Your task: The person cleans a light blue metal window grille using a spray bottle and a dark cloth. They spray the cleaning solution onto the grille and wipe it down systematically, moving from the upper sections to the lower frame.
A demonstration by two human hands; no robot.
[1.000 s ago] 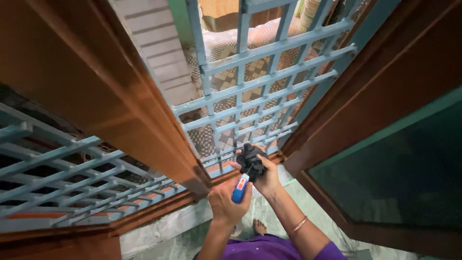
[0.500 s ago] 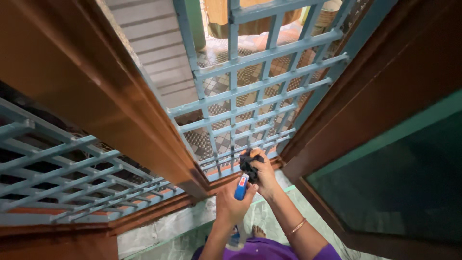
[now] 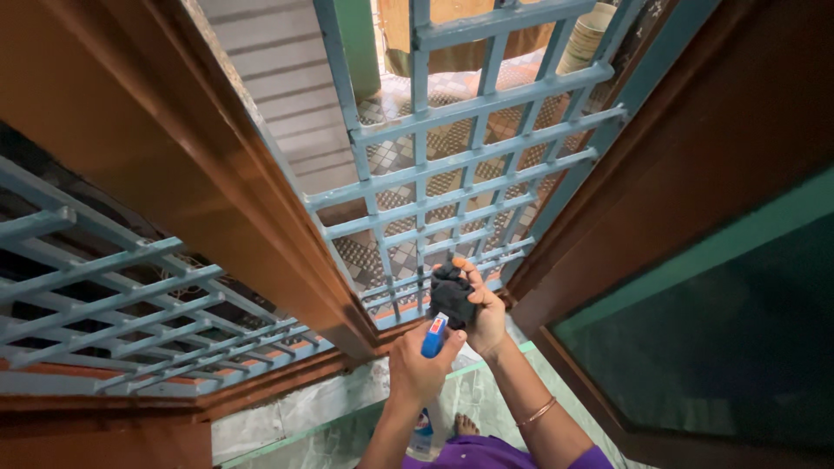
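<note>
Dark cloth [image 3: 452, 293] bunched tight in the right hand [image 3: 483, 311] just below the blue window grille [image 3: 452, 187], while the left hand [image 3: 417, 369] closes its grip round a blue spray bottle [image 3: 433, 336], nozzle aimed at the cloth to wet it.

window grille [image 3: 452, 165]: pale blue-grey bars in a grid of squares and oblongs.
second grille [image 3: 130, 313]: same blue-grey, dulled and dusty.
window frame [image 3: 174, 165]: glossy reddish brown.
shutter pane [image 3: 730, 347]: dark green glass, lighter green edge strip, brown surround.
cloth [image 3: 452, 293]: black, plain, in the right hand [image 3: 482, 308].
spray bottle [image 3: 433, 337]: bright blue head with a red and white label, in the left hand [image 3: 417, 369].
bangle [image 3: 535, 411]: gold.
garment [image 3: 486, 453]: purple.
sill [image 3: 347, 399]: mottled pale green-white.
floor outside [image 3: 452, 139]: brown-and-cream chequered tiles.
</note>
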